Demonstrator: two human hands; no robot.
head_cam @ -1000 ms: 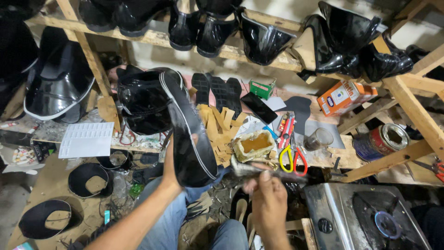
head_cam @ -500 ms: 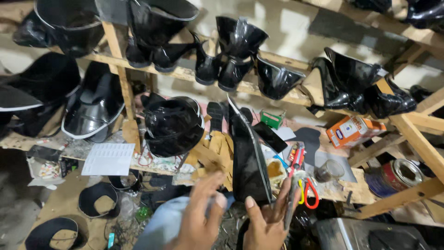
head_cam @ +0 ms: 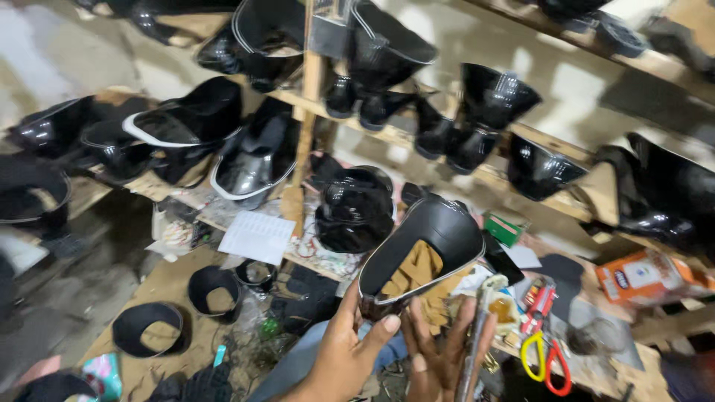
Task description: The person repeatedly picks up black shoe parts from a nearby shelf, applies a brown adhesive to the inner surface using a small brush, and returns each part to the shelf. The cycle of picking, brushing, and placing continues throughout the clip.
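My left hand (head_cam: 344,351) grips the lower edge of a glossy black shoe upper (head_cam: 424,249), held up with its open hollow facing me. My right hand (head_cam: 441,351) sits just beside it at the bottom of the piece, fingers spread against it, with a thin metal tool (head_cam: 474,339) held along the fingers. Behind the upper lie tan leather scraps (head_cam: 417,269) on the cluttered workbench (head_cam: 313,257).
Wooden racks (head_cam: 309,89) carry several more black shoe uppers (head_cam: 253,160). A white paper sheet (head_cam: 257,237) lies on the bench. Red and yellow handled scissors (head_cam: 542,350), an orange box (head_cam: 644,275) and black rings (head_cam: 149,327) on the floor surround the work spot.
The view has swung left and up along the racks. The black upper has turned from edge-on to showing its open hollow. My right hand moved from the bench to the upper's lower edge.
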